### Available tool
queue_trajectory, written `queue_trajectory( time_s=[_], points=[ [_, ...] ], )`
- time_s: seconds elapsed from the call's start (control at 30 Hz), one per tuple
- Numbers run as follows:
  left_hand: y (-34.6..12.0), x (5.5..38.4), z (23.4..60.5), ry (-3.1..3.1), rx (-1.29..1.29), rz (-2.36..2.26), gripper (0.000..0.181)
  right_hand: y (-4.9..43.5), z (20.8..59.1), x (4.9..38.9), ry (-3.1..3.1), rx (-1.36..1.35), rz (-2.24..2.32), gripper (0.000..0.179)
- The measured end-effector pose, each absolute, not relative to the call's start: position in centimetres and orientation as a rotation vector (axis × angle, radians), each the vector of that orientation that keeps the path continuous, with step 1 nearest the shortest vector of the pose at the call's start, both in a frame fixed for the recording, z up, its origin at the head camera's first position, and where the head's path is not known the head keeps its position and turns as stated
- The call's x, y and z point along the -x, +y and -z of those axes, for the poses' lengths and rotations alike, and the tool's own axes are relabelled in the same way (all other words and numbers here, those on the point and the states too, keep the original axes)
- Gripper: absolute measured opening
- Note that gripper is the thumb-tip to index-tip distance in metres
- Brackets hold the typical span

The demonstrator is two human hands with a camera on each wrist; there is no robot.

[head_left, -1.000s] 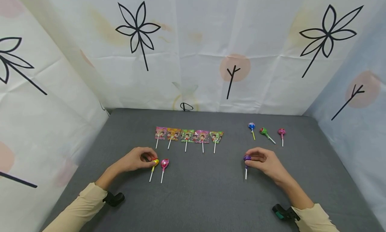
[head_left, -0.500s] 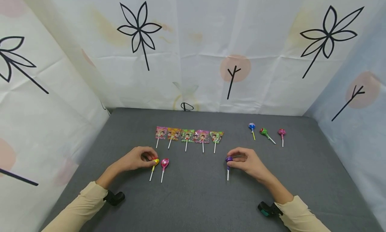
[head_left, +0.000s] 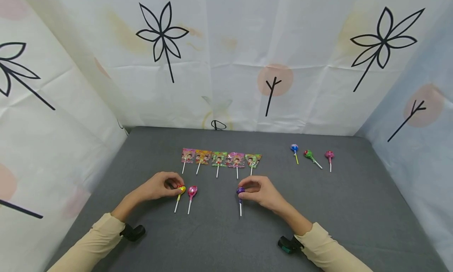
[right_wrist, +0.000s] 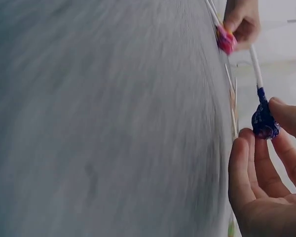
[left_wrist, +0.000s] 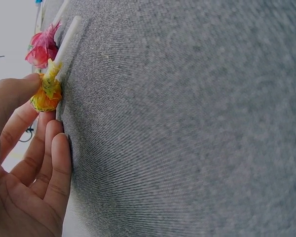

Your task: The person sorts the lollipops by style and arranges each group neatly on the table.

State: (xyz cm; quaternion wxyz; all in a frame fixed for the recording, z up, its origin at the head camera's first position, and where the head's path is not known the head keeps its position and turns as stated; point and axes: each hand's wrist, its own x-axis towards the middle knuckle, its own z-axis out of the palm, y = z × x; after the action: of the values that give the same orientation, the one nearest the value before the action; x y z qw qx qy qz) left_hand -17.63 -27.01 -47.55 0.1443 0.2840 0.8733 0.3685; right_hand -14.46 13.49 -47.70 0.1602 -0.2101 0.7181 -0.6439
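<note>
Purple-wrapped lollipop [head_left: 240,190] sits just below and right of centre in the head view, its white stick pointing toward the bottom edge, its round head pinched between the thumb and fingertips of the right hand [head_left: 260,193]. In the right wrist view the candy and stick look clear of the grey table [head_left: 212,240], whose cloth is blurred there. Left of centre in the head view, the left hand [head_left: 166,184] pinches the head of a yellow lollipop [head_left: 181,190], thumb on the wrapper; a pink lollipop [head_left: 192,191] lies just to its right, touched by neither hand, with its stick also aimed at the lower edge. Above these, near mid-frame, runs a row of five flat-packet lollipops [head_left: 219,159], sticks downward. Toward the upper right of the table lie a blue lollipop [head_left: 294,147], a green lollipop [head_left: 308,154] and a dark pink lollipop [head_left: 329,154], spaced apart. The step in hand looks like bringing the purple one over to join a second row below the five. If so, the next move calls for lining it up beside the pink one, stick parallel, lowering it flat and easing the fingers away so the round head does not roll.
</note>
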Motion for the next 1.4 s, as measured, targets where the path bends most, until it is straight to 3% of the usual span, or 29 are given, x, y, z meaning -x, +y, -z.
queue_trajectory(
  time_s=[0.8, 1.4],
  points=[
    [-26.9, 17.5, 47.3, 2.528, -0.800, -1.061, 0.015, 4.4, 48.4, 15.8, 2.188, 0.747, 1.720, 0.021],
    [-27.0, 17.7, 47.6, 2.528, -0.842, -1.088, 0.012, 1.8, 47.5, 15.9, 2.393, 0.712, 1.541, 0.017]
  ],
)
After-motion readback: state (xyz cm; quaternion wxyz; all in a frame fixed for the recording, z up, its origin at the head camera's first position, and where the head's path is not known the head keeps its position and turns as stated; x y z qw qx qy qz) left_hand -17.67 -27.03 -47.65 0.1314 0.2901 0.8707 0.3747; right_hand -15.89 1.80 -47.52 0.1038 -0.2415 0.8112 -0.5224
